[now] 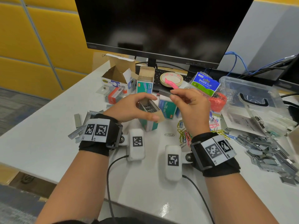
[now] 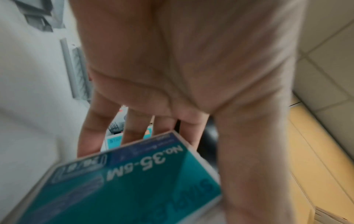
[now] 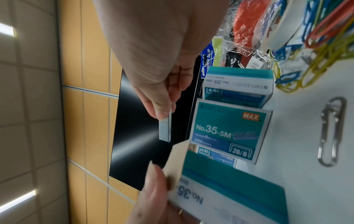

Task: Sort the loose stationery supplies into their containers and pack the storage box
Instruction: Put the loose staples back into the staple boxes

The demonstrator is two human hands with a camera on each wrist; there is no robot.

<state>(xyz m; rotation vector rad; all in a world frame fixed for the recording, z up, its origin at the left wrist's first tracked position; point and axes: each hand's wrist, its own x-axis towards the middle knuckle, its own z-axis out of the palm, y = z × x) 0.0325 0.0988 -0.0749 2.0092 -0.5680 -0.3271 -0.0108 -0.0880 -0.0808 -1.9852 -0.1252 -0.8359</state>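
Observation:
My left hand (image 1: 137, 105) grips an open teal staple box (image 1: 149, 120) that stands upright on the white table, its flap folded back and staple strips showing inside. The same box (image 2: 122, 181) fills the bottom of the left wrist view, labelled No.35-5M. My right hand (image 1: 182, 101) pinches a grey strip of staples (image 1: 165, 93) just above and behind the box mouth. In the right wrist view the strip of staples (image 3: 165, 128) hangs from the thumb and forefinger above the box flap (image 3: 178, 160).
More teal staple boxes (image 1: 167, 108) stand behind the hands. Coloured paper clips (image 1: 184, 133) and a heap of loose staple strips (image 1: 265, 151) lie right. A clear storage box (image 1: 252, 94), binder clip bag (image 1: 205, 84), tape roll (image 1: 171, 79) and open cardboard box (image 1: 119, 78) sit beyond.

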